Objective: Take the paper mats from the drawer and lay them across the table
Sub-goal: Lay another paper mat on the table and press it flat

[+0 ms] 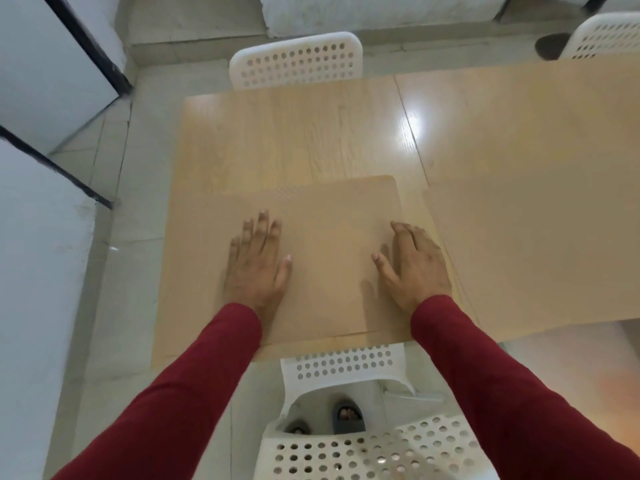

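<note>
Spanning most of the view, the long pale wood-grain table (pixel 311 133) runs left to right, its left end edge just left of the hands and its near edge just under the wrists. A large tan sheet, read as an already-laid paper mat (pixel 536 237), covers the right half; only part of it is seen, and it passes out of view on the right. The tan rectangular paper mat in hand (pixel 329 254) lies flat on the near-left part, long axis along the table's length, its right edge just beside or slightly overlapping the right sheet; which cannot be told. Bare wood is left beyond its far edge, so open room for the coming moves is judged to lie at the far-left. White perforated plastic chairs are seen at the far side (pixel 296 60), the far right (pixel 606 36) and the near edge (pixel 346 365).

The left hand (pixel 256 268) is pressed flat on the mat's left-centre, fingers straight and spread, pointing away. The right hand (pixel 415 268) is pressed flat near the mat's right edge, fingers extended, nothing gripped. Both hands are equally near; smoothing outward is judged to be the step in hand.
</note>
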